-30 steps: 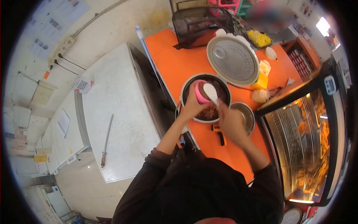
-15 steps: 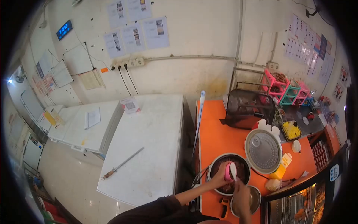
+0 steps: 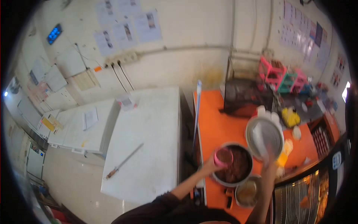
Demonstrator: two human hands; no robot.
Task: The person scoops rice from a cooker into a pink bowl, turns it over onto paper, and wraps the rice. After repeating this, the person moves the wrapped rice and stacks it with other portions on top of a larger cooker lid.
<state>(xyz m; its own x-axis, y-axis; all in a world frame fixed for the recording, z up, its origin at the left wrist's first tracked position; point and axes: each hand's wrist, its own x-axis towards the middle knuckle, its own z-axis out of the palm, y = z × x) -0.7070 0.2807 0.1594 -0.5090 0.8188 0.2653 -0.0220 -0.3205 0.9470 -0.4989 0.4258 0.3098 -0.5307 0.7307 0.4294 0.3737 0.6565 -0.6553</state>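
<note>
My left hand (image 3: 211, 167) is closed around a pink cup (image 3: 223, 156) and tips it over the left side of a large pot. The cup's open mouth faces me, showing brown content. Dark brown, chunky food fills much of the pot (image 3: 250, 168). Smeared by motion, my right hand (image 3: 267, 162) is raised at the lower edge of a round metal lid (image 3: 276, 143). From its fingers a long white thing (image 3: 258, 135) reaches up across the lid, too blurred to name. Below the pot, a metal bowl (image 3: 247, 192) holds something yellowish-brown.
Beside the lid on the orange table (image 3: 210, 115) lies a yellow-and-white carton (image 3: 284, 155). A dark mesh cover (image 3: 248, 98) and pink and green baskets (image 3: 283, 76) stand behind. At right is a lit glass cabinet (image 3: 302, 201). A sharpening steel (image 3: 125, 161) rests on the white freezer (image 3: 149, 123).
My right hand has swung up and right, from beside the cup to the lid. The pink cup has shifted slightly left and up, and its mouth now shows. The view has tilted slightly.
</note>
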